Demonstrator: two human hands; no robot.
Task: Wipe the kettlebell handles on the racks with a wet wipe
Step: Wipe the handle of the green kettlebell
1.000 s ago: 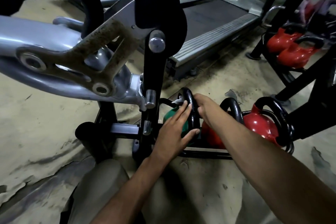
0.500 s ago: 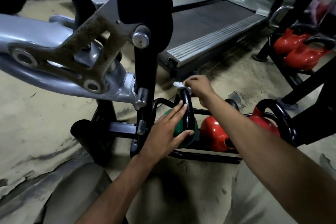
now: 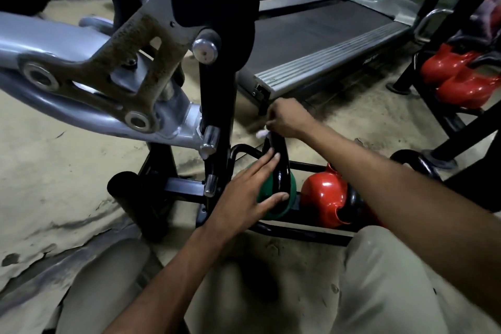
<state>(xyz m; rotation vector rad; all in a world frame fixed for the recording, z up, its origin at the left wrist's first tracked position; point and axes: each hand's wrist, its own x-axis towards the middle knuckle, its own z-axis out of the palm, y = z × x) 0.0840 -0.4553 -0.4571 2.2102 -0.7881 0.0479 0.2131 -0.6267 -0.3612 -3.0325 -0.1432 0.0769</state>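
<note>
Black machine post (image 3: 217,116) beside green kettlebell (image 3: 292,195)

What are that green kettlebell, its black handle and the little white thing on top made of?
Green kettlebell: probably metal under a smooth green coating, vinyl or paint; only the skin shows. Black handle: glossy painted or enamelled metal, judging by its bright reflections. White wipe: soft, crumpled paper or cloth, too blurred to tell which.

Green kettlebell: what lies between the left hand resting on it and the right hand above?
In the head view, its black handle spans that stretch; the right hand holds a wet wipe at its top.
</note>
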